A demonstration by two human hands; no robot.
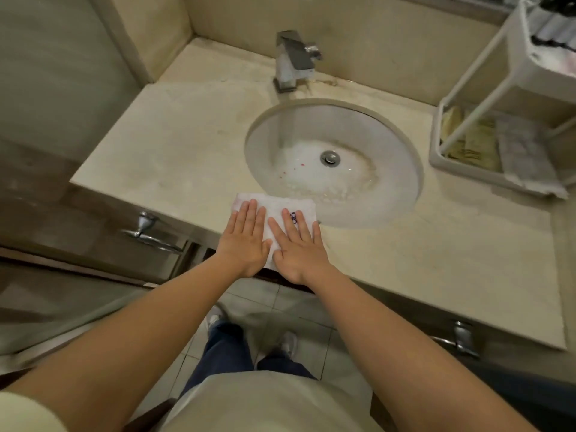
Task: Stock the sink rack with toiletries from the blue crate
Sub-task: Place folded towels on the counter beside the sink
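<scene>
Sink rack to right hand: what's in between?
Head view: from the right hand, the sink basin, then bare countertop up to the sink rack.

The folded towel [277, 203] at the counter's front edge is white, with a small purple stitched mark. The counter [174, 145] is cream stone, faintly mottled. The basin [280, 132] is pale grey-white, with a brown stain ring round the silver drain [329, 158] and a few red specks. The faucet [291, 62] is chrome. The rack [461, 167] at the right edge is white and holds yellowish packets [475, 141].
</scene>
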